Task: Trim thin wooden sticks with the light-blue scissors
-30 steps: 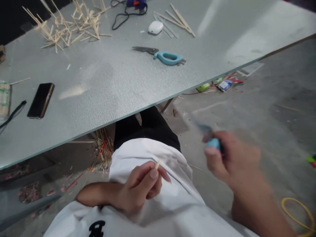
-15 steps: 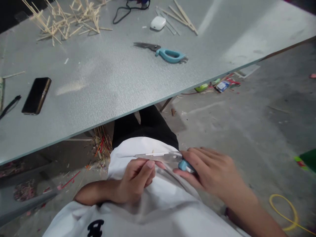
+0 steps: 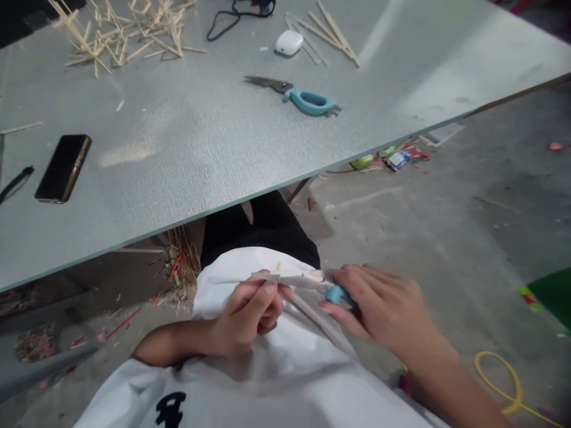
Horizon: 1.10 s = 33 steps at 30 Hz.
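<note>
So a second ago our right hand point(image 3: 383, 309) was off to the side with the cutter point(image 3: 307, 280); now it's come in over our lap and the blades sit right at the little stick point(image 3: 279, 268), looks like we're trimming it. Left hand point(image 3: 250, 315) is curled, pinching the stick upright between thumb and fingers. Right hand's wrapped around the blue handle, wrist angled in. Another pair of scissors point(image 3: 303, 98) lies on the tabletop point(image 3: 200, 148).
</note>
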{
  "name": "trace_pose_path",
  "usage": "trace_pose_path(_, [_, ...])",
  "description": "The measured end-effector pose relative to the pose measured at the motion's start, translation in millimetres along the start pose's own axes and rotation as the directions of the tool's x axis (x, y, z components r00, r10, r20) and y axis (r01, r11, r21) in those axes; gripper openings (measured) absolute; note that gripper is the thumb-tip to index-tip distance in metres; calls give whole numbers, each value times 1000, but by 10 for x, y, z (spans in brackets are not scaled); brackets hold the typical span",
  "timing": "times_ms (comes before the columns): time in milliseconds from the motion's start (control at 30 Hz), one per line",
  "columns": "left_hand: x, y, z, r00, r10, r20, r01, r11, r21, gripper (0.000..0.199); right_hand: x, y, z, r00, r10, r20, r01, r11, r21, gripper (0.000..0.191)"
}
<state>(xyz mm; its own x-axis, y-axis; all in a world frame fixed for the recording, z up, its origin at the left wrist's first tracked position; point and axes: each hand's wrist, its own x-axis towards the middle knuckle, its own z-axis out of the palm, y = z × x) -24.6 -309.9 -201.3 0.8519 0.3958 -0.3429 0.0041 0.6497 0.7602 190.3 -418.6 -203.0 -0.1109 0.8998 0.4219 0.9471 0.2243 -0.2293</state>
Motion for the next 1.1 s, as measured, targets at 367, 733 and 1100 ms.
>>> trace_pose_path(367, [-170,-4,2,985,160,65,-172,890,423,37,68,181,91,832,546,-94,-536,750,-388,46])
trace_pose_path(733, [101,59,-10,978,27,-207,-39,998,-54,44,51,-57,0,999,48,24,-48,999,-2,33])
trace_pose_path(1100, [-157,97,18,982,160,105,-191,833,519,40,84,255,146,829,552,-91,-541,747,-387,49])
